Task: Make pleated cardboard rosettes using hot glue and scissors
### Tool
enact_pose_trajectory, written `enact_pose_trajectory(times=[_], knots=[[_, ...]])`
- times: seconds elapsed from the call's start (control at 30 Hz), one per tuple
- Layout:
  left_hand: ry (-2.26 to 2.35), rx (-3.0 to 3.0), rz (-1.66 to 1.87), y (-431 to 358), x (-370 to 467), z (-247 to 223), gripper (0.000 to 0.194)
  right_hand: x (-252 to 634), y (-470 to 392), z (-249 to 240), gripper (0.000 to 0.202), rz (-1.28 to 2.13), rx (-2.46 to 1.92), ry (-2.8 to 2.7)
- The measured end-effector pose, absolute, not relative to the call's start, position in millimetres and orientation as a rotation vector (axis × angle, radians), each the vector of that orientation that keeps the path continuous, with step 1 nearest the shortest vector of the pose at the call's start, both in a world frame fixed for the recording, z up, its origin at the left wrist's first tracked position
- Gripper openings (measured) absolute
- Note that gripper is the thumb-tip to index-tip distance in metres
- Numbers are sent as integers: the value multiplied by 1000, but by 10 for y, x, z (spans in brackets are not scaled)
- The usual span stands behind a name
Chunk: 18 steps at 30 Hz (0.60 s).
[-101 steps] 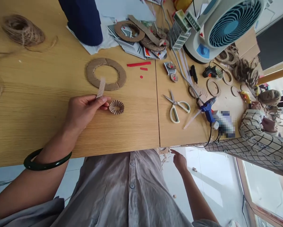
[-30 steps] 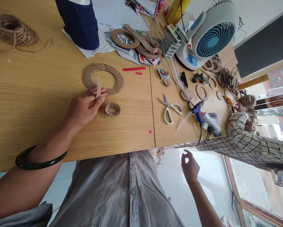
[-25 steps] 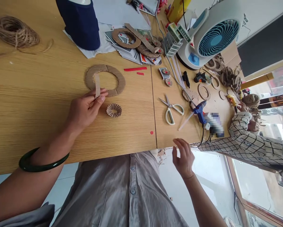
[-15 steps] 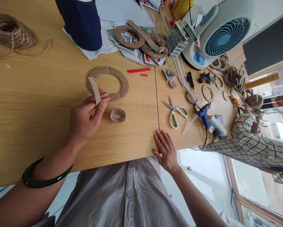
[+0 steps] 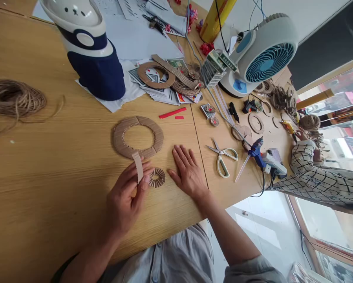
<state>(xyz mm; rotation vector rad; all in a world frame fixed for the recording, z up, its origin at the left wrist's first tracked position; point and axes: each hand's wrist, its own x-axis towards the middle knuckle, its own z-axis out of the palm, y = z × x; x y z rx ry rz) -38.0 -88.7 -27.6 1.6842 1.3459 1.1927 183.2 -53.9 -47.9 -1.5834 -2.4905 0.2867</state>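
My left hand pinches a short strip of corrugated cardboard between thumb and fingers, its upper end near the lower rim of a flat cardboard ring. Beside those fingertips lies a small pleated cardboard rosette with a hole in its middle. On the other side of the rosette, my right hand rests palm down on the wooden table, fingers stretched out and holding nothing. Scissors with white handles lie open-bladed to its right. Red paper strips lie beyond the ring.
A twine coil sits at far left, a blue-and-white container behind. Playing cards and cardboard pieces are piled at the back. A blue glue gun, a fan and cords occupy the right. Another person's checkered sleeve shows there.
My right hand has moved from the table's front edge up and left, close to the rosette. My left hand has brought the strip toward the rosette. The view has shifted.
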Motion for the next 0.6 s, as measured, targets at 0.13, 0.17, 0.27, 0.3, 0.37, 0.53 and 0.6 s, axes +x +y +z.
enact_pose_trajectory(times=[0.13,0.17,0.27,0.3,0.37,0.53,0.6], knots=[[1258,1612,1192,-911,-351,-283,39,1603,-163,-532,62,288,-1593,-2366],[1248,1595,1191,-909,-346,-289,38,1584,-120,-545,60,299,-1579,-2324],[1266,1520,1234,-899,-342,-313,31,1603,-78,-579,57,395,-1499,-2150],[1281,1480,1259,-894,-345,-323,27,1625,-79,-588,57,456,-1471,-2062],[1319,1367,1285,-883,-359,-345,23,1672,-87,-594,56,607,-1426,-1855],[1502,1088,1184,-805,-445,-398,33,1714,-142,-529,40,773,-1373,-1501],[1586,992,1206,-751,-483,-406,35,1702,-180,-504,32,713,-1333,-1535]])
